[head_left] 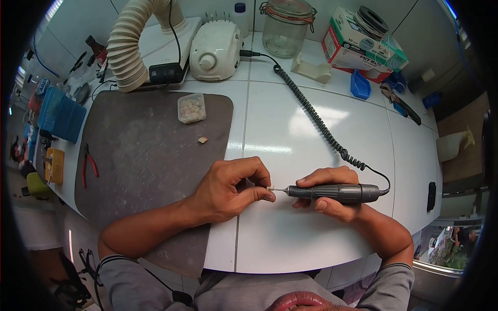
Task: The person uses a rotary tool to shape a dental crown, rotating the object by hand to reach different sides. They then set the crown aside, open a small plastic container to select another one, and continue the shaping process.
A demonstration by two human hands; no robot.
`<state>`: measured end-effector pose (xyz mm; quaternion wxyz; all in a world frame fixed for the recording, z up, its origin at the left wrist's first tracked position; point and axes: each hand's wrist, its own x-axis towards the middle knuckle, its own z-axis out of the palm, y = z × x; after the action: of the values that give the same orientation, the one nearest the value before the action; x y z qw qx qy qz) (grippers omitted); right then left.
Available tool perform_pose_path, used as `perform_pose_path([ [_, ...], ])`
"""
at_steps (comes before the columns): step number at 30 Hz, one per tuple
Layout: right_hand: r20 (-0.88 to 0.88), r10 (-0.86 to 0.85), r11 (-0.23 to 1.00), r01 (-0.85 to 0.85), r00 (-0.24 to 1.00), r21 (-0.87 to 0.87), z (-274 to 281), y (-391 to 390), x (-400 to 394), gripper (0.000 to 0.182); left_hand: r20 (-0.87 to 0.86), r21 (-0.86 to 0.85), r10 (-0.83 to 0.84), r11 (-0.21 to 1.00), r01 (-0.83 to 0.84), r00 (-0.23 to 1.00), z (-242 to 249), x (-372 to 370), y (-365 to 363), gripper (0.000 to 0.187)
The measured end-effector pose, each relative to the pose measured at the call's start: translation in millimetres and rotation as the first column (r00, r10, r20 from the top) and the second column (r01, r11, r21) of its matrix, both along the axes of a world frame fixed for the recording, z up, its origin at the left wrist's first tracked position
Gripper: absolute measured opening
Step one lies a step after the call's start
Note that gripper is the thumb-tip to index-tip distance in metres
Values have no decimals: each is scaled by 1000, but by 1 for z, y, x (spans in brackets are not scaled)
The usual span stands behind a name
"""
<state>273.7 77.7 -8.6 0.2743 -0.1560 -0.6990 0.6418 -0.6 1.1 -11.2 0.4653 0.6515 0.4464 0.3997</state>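
Observation:
My right hand (340,210) is closed around a black rotary handpiece (345,193), held level over the white tabletop with its thin metal bit pointing left. Between the thumb and index fingertip of my left hand (228,189) is a small pale piece (270,188), mostly hidden by the fingers. The bit's tip is right at that piece. From the rear of the handpiece a coiled black cord (316,116) runs back to a white control unit (215,51) with a round knob.
A grey mat (155,135) covers the left side, bearing a clear box of pale pieces (191,108), a loose fragment (203,140) and red-handled pliers (88,166). Behind stand a ribbed suction hose (124,46), a glass jar (284,31), a mask box (358,52) and a blue tray (360,85).

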Motion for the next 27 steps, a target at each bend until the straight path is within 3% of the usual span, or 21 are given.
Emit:
perform_pose_path([
  [14, -3, -7, 999, 8, 1000, 46, -3, 1, 0, 41, -4, 9, -7, 1000, 7, 1000, 1, 0, 0, 20],
  [21, -35, -63, 980, 56, 997, -191, -1, 0, 4, 43, -10, -43, 21, 999, -22, 1000, 6, 1, -1, 15],
  [23, -37, -40, 982, 33, 998, -186, -1, 1, 4, 44, -78, -99, 8, 995, -16, 997, 15, -1, 0, 17],
  [27, -7, -8, 990, 7, 1000, -142, 1, 2, 4, 43, -66, -37, 29, 999, -32, 997, 7, 1, -1, 21],
])
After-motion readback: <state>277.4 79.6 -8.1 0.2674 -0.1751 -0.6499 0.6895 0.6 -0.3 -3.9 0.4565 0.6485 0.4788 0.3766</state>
